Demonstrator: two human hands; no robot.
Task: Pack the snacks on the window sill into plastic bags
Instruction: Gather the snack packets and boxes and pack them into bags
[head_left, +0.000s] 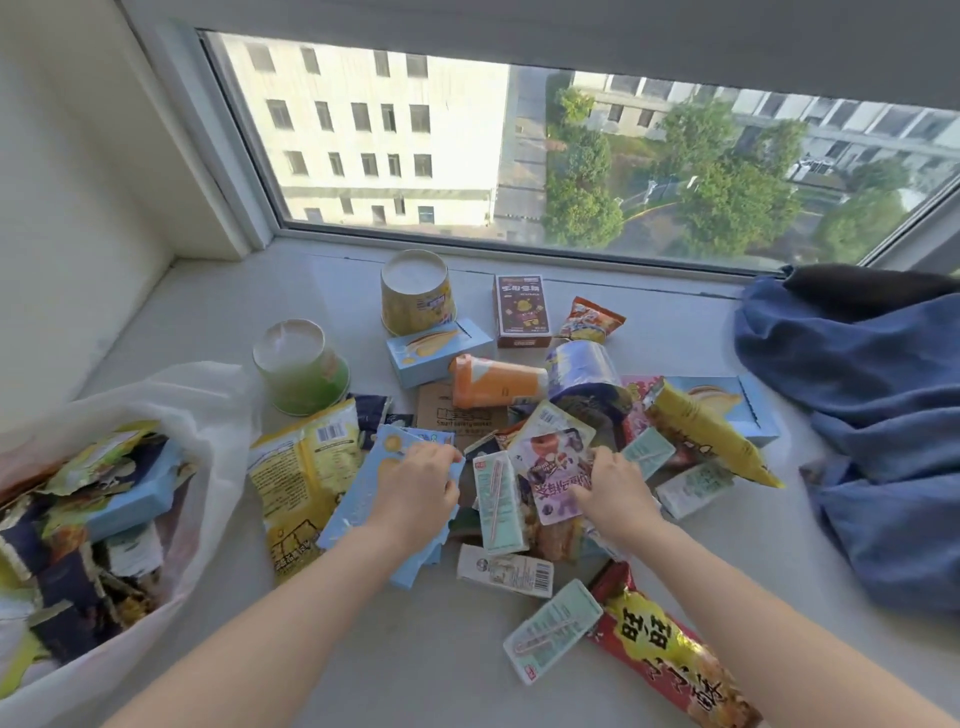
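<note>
Left hand (415, 486) grips a light-blue packet (353, 504), right hand (610, 483) pinches a purple pouch (558, 467), both in the snack pile (493, 384) on the sill (441, 649). Plastic bag (218, 415) on the left holds packets and a blue box (135, 493).

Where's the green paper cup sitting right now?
Head view, left of centre: the green paper cup stands upside down on the window sill, between the white plastic bag and the yellow paper cup.
</note>
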